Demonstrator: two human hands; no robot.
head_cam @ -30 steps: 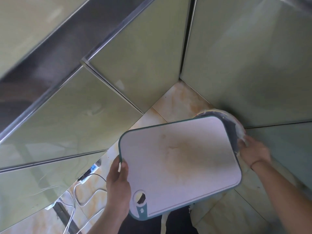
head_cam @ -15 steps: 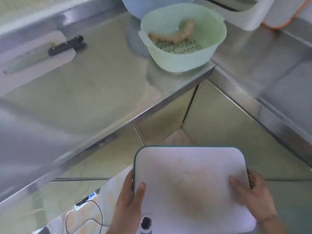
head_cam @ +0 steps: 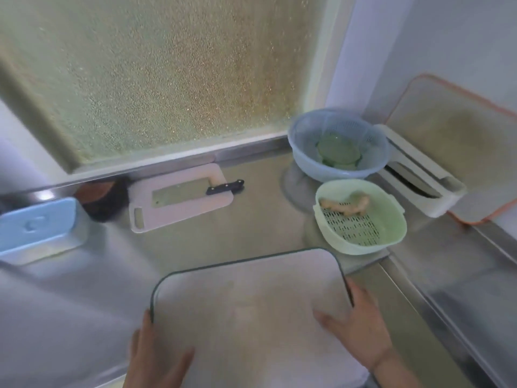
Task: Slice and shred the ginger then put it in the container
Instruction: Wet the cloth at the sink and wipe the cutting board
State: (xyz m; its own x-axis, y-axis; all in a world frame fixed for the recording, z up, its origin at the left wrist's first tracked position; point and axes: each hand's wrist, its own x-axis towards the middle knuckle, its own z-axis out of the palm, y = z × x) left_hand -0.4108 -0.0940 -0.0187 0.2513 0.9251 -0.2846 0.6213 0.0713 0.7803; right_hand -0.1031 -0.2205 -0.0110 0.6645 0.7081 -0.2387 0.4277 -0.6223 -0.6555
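Gripping the white cutting board (head_cam: 251, 298) at its sides, left hand (head_cam: 156, 357) and right hand (head_cam: 361, 326) have cut nothing; whole ginger (head_cam: 345, 206) waits in the green colander (head_cam: 361, 245) at two o'clock, cleaver (head_cam: 195, 191) untouched at twelve.

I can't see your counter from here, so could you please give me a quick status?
Both hands, left hand and right hand, hold the big cutting board. Ginger uncut in green colander. Cleaver on small board. Nothing blocking.

The big cutting board (head_cam: 251, 317) runs off the near edge. The ginger (head_cam: 345, 206) is blurred, and a dark object (head_cam: 103, 198) at far left is unidentifiable.
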